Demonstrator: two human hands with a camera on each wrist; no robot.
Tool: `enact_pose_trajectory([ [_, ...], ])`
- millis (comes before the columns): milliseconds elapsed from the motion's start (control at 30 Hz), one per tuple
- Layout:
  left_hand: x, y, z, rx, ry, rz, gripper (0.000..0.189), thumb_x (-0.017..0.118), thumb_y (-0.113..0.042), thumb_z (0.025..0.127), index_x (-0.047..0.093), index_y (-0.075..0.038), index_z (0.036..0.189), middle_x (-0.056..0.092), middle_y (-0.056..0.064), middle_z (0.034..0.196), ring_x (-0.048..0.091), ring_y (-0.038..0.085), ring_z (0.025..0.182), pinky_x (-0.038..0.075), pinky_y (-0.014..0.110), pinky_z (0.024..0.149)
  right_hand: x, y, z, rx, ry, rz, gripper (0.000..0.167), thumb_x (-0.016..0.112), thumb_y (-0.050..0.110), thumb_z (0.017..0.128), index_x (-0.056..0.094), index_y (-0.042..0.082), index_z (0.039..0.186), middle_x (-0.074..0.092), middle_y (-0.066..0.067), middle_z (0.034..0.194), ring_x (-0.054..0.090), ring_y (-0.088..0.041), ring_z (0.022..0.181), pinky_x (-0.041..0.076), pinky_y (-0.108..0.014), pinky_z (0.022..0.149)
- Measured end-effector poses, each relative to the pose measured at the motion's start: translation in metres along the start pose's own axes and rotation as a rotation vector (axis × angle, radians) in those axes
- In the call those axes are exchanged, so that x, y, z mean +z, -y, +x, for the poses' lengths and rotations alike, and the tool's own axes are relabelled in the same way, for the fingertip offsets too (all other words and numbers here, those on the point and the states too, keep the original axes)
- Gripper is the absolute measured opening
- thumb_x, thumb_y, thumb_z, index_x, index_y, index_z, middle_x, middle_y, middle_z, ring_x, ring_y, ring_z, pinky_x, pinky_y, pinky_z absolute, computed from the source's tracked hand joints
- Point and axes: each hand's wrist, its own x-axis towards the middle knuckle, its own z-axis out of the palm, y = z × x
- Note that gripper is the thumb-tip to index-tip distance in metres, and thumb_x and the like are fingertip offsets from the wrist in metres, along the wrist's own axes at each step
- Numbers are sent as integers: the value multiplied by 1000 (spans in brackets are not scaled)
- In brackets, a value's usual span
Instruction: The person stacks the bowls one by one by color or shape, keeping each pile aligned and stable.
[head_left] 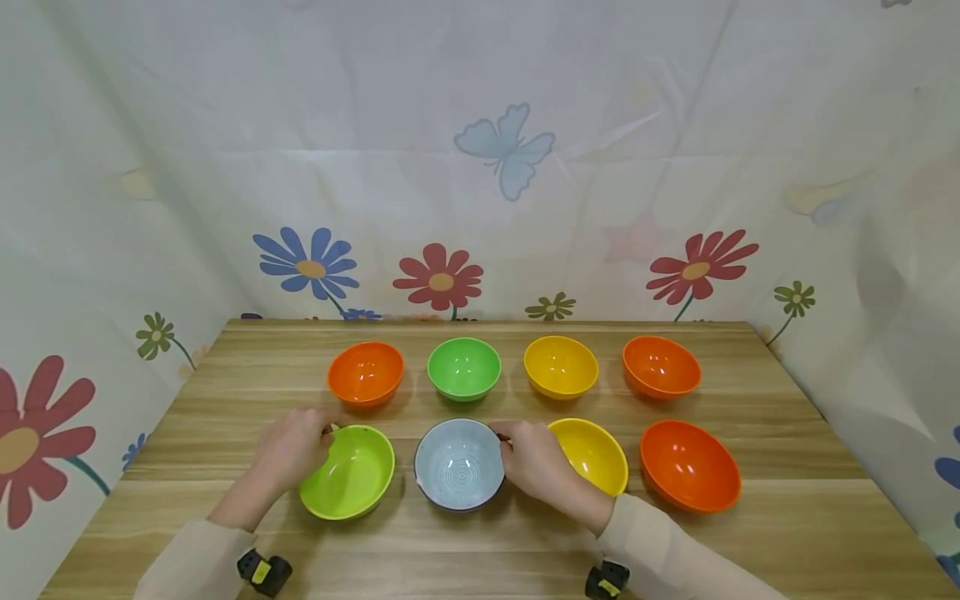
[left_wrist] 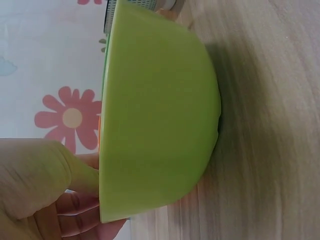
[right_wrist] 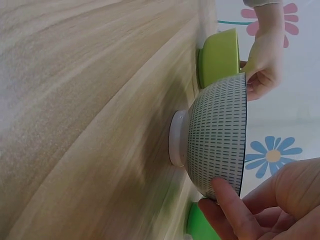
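Bowls point(head_left: 352, 477) (2), rims point(right_wrist: 245, 125) pinched between fingers point(right_wrist: 234, 206)

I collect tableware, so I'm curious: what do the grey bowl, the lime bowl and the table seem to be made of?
Grey bowl: probably glazed ceramic, glossy, with fine rings inside and a pale foot.
Lime bowl: likely plastic, smooth; its one even colour suggests it.
Table: wood or wood-look laminate; streaked grain shows, but can't settle which.

Glossy lime bowl point(head_left: 358, 473), wood-grain tabletop point(head_left: 442, 554)
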Motion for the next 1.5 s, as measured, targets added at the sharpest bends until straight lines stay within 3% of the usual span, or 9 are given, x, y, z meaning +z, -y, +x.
enact_pose_trajectory([
  [700,-14,-5,6,-23,-17,-31,24,59,5,80,70,-9,96,64,7,78,42,13,49,33,21,40,3,0,0,11,-8,4,25,60,-5,80,69,0,103,70,-12,93,64,-16,75,56,-27,65],
  [933,-24,-13,10,-24,-31,-30,26,58,7,78,71,-5,97,66,8,82,39,14,49,30,21,41,2,0,0,11,-4,8,25,60,-7,80,68,-1,103,70,-13,94,64,-16,76,56,-28,66],
  [1333,-35,-25,20,-21,-31,3,26,57,2,81,71,-9,99,52,3,64,35,13,44,28,19,38,2,1,0,29,0,19,27,59,-8,80,68,-2,105,69,-14,97,64,-17,78,56,-29,67],
  [1500,-40,-35,24,-15,-31,-6,26,57,1,82,71,-10,101,55,3,68,38,14,45,30,20,39,2,1,0,25,-4,18,27,59,-7,80,68,-1,104,69,-14,95,63,-15,75,56,-28,66],
])
